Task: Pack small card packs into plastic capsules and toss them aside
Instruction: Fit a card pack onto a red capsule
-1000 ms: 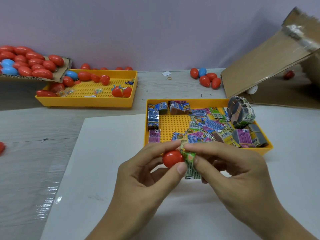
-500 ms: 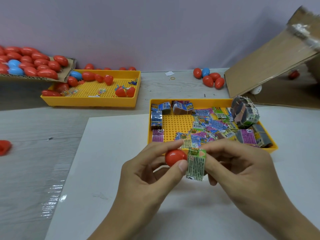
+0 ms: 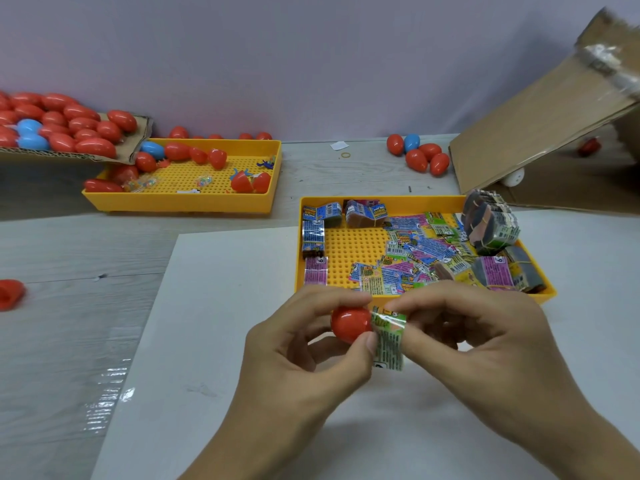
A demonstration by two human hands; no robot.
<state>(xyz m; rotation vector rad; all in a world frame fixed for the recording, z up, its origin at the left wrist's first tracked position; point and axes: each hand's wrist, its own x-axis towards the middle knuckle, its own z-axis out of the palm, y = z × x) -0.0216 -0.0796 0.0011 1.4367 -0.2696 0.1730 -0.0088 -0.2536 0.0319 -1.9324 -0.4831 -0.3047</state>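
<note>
My left hand (image 3: 304, 355) pinches a red capsule half (image 3: 350, 323) between thumb and fingers, just in front of the near yellow tray. My right hand (image 3: 485, 344) pinches a small green card pack (image 3: 388, 337) in clear wrap, its edge pressed against the right side of the capsule half. Behind my hands, the yellow tray (image 3: 349, 244) holds several loose card packs and rubber-banded bundles (image 3: 490, 226).
A second yellow tray (image 3: 180, 199) at back left holds red and blue capsules. A cardboard flap (image 3: 69, 133) above it is heaped with capsules. More capsules (image 3: 420, 155) lie by the tilted cardboard box (image 3: 540, 126). One red half (image 3: 10, 294) sits far left. White sheet (image 3: 214, 341) underfoot.
The card pack, held apart from the capsule half half a second ago, has moved left against it. Both hands stay close together in front of the tray.
</note>
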